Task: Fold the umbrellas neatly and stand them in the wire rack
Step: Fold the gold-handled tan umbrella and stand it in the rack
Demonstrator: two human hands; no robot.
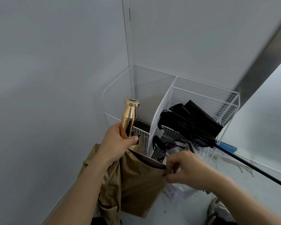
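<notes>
Head view: two grey walls meet in a corner, and a pale, stained floor runs along their foot. In that corner of the floor stands the white wire rack, with a wire divider splitting it into a left compartment and a right one.

The gold umbrella is outside the rack, held up in front of its left compartment. Its tan canopy hangs loose and crumpled below the left forearm, unfolded, with a darker lining showing at the upper edge. The black umbrella lies tilted across the right compartment. Its loosely bunched canopy rests on the wire, and its thin black shaft sticks out past the rack's front and slants down over the floor towards the right edge.

A pale, whitish fabric lies on the floor just in front of the rack, partly hidden under the right hand. I cannot tell what it belongs to.

The left hand is wrapped around the lower part of the shiny gold handle, which points upward. The right hand pinches the edge of the tan canopy between thumb and fingertips.

A grey shoe shows at the bottom right. A small blue object lies against the wall behind the rack.
</notes>
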